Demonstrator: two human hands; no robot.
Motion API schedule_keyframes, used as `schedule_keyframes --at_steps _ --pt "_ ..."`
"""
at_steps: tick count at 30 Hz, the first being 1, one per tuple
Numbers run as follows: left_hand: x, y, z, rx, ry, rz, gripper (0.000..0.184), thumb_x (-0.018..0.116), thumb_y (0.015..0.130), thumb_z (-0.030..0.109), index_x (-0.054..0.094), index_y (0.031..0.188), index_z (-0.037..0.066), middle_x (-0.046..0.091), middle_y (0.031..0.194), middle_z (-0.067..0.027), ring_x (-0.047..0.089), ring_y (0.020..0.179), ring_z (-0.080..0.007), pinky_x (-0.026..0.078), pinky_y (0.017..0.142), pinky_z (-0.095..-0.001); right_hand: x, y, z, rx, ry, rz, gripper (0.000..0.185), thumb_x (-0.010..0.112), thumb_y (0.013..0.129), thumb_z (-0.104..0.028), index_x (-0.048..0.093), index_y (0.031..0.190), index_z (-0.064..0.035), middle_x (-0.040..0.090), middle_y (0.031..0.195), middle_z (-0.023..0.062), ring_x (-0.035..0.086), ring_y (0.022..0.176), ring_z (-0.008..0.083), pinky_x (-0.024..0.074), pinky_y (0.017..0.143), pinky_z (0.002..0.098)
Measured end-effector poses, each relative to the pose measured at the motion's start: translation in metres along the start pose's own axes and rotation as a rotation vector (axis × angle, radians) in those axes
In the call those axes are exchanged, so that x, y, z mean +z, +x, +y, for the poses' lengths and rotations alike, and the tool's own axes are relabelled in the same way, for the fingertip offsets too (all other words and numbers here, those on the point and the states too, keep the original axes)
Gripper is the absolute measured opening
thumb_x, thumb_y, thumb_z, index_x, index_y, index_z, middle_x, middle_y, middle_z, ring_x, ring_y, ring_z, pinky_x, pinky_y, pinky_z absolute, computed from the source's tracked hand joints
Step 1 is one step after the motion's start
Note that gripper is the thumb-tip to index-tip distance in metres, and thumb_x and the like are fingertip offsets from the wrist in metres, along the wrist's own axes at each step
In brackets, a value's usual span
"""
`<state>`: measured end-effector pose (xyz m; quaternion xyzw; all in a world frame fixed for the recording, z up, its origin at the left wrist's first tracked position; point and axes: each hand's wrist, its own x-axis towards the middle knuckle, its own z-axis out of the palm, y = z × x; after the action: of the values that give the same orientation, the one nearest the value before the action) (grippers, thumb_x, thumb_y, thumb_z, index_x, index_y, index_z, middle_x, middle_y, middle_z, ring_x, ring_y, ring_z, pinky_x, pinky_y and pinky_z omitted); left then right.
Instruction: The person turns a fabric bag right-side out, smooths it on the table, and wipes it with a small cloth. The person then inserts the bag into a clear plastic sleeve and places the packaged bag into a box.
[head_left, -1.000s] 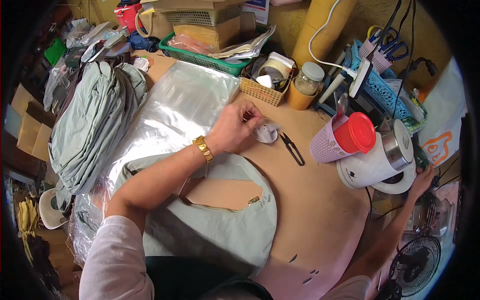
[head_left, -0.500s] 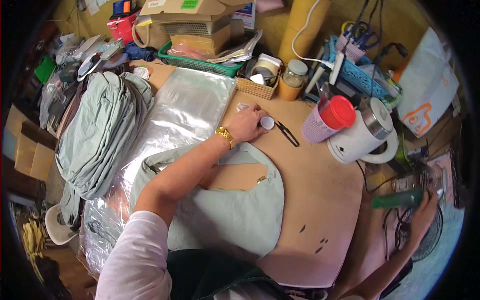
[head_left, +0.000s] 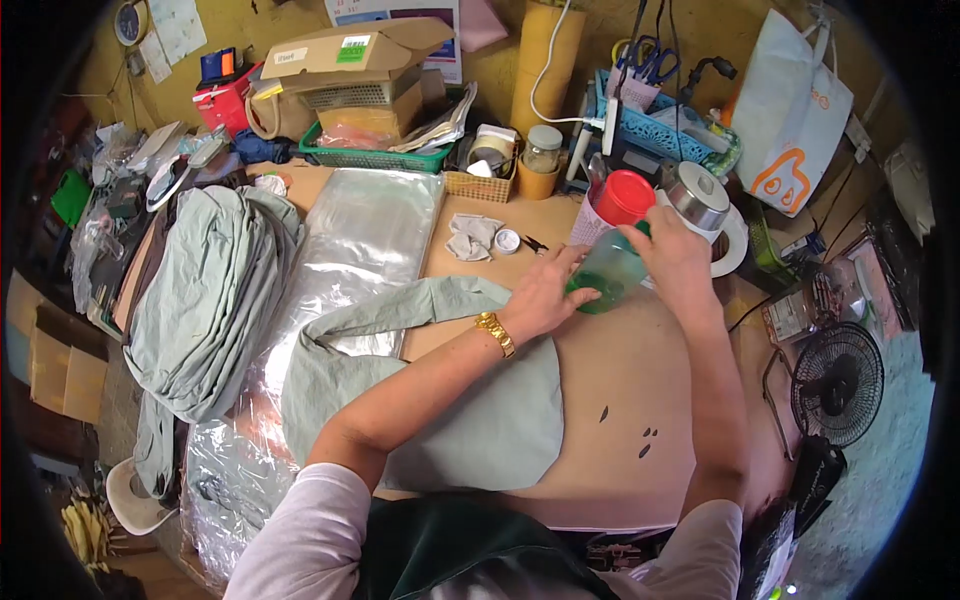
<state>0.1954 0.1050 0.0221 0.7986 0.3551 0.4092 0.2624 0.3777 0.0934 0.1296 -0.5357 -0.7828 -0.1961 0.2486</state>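
Observation:
A translucent green bottle (head_left: pixel 614 268) is held tilted over the brown work surface. My left hand (head_left: pixel 545 290), below a gold watch, is closed around its lower body. My right hand (head_left: pixel 676 248) is closed at its upper end, where the fingers hide the top. Beyond my left hand are a small round white tub (head_left: pixel 507 241), a crumpled pale cloth (head_left: pixel 472 237) and partly hidden black thread snips (head_left: pixel 537 245). A grey-green fabric bag (head_left: pixel 480 410) lies flat under my left forearm.
Stacked grey-green bags (head_left: pixel 205 300) and clear plastic sheets (head_left: pixel 365 225) lie to the left. A red-lidded cup (head_left: pixel 626 198) and a kettle (head_left: pixel 697 195) stand just behind the bottle. A black fan (head_left: pixel 837 383) is at the right. Several small dark pieces (head_left: pixel 645 450) lie on the surface.
My right hand has brought the green bottle from the far right to the middle. My left hand has left the small white tub and taken hold of the bottle.

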Motion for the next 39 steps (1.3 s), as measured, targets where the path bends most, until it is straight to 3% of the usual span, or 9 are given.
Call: schedule_keyframes --at_steps 6,8,14,24,31,33,35,38,39 --pt "0.005 0.007 -0.010 -0.174 -0.106 -0.064 0.056 0.078 0.079 0.027 0.051 0.122 0.001 0.063 0.105 -0.0165 0.063 0.095 -0.0309 0.050 0.082 -0.0402 0.027 -0.003 0.014 -0.009 0.096 0.100 0.023 0.060 0.093 -0.022 0.056 0.082 -0.0023 0.061 0.073 0.0143 0.063 0.063 0.0328 0.0480 0.055 0.0421" --pt "0.011 0.009 -0.020 0.006 -0.064 0.022 0.055 0.079 0.078 0.029 0.051 0.116 0.001 0.064 0.097 -0.0146 0.063 0.088 -0.0297 0.050 0.077 -0.0394 0.017 -0.006 0.015 0.373 0.698 0.019 0.021 0.062 0.092 -0.022 0.060 0.088 -0.0016 0.060 0.071 0.0137 0.059 0.060 0.0280 0.0455 0.055 0.0375" --pt "0.024 0.013 0.019 -0.066 0.003 0.061 0.052 0.082 0.073 0.024 0.049 0.109 0.006 0.061 0.091 -0.0164 0.060 0.090 -0.0347 0.048 0.076 -0.0428 -0.022 -0.006 -0.012 0.420 0.323 -0.138 0.028 0.069 0.088 -0.027 0.062 0.093 0.0002 0.061 0.075 0.0141 0.061 0.066 0.0278 0.0471 0.060 0.0364" --pt "0.052 0.014 0.030 -0.116 -0.126 0.003 0.085 0.079 0.075 0.024 0.027 0.143 0.011 0.065 0.091 -0.0264 0.063 0.086 -0.0454 0.050 0.075 -0.0504 0.005 -0.019 -0.014 0.271 0.006 0.007 0.024 0.055 0.096 -0.018 0.059 0.087 0.0041 0.057 0.086 0.0210 0.062 0.078 0.0417 0.0496 0.067 0.0481" --pt "0.039 0.012 0.035 -0.204 -0.151 -0.065 0.089 0.079 0.075 0.024 0.026 0.145 0.013 0.064 0.098 -0.0277 0.063 0.092 -0.0450 0.050 0.079 -0.0500 0.005 -0.023 0.018 0.589 0.545 -0.033 0.023 0.053 0.096 -0.015 0.056 0.109 0.0039 0.059 0.105 0.0162 0.063 0.078 0.0278 0.0511 0.074 0.0378" --pt "0.044 0.014 0.030 -0.152 -0.141 -0.059 0.089 0.078 0.075 0.021 0.025 0.146 0.012 0.064 0.101 -0.0282 0.062 0.095 -0.0443 0.050 0.081 -0.0493 0.026 -0.035 0.011 0.747 0.777 -0.054 0.032 0.057 0.094 -0.015 0.053 0.121 0.0029 0.057 0.114 0.0145 0.062 0.085 0.0235 0.0507 0.079 0.0355" --pt "0.047 0.013 0.025 -0.102 -0.137 -0.053 0.089 0.076 0.075 0.018 0.024 0.147 0.012 0.063 0.103 -0.0287 0.062 0.097 -0.0436 0.050 0.084 -0.0486 0.061 -0.061 -0.017 0.595 1.054 0.498 0.071 0.076 0.080 -0.015 0.037 0.137 0.0008 0.050 0.123 0.0167 0.056 0.108 0.0254 0.0474 0.088 0.0393" --pt "0.040 0.012 0.001 -0.018 0.016 -0.126 0.064 0.065 0.074 0.005 0.046 0.135 0.007 0.062 0.104 -0.0277 0.061 0.097 -0.0418 0.050 0.085 -0.0463 0.080 -0.084 -0.030 0.589 0.662 0.424 0.096 0.082 0.072 -0.012 0.021 0.144 -0.0004 0.041 0.134 0.0218 0.047 0.122 0.0306 0.0430 0.097 0.0409" --pt "0.030 0.012 -0.019 0.042 0.138 -0.100 0.056 0.058 0.074 0.000 0.054 0.129 0.006 0.063 0.099 -0.0260 0.062 0.096 -0.0401 0.050 0.083 -0.0450 0.089 -0.090 -0.029 0.660 0.698 0.446 0.085 0.079 0.076 -0.012 0.027 0.141 0.0018 0.047 0.130 0.0230 0.052 0.116 0.0324 0.0434 0.095 0.0420"
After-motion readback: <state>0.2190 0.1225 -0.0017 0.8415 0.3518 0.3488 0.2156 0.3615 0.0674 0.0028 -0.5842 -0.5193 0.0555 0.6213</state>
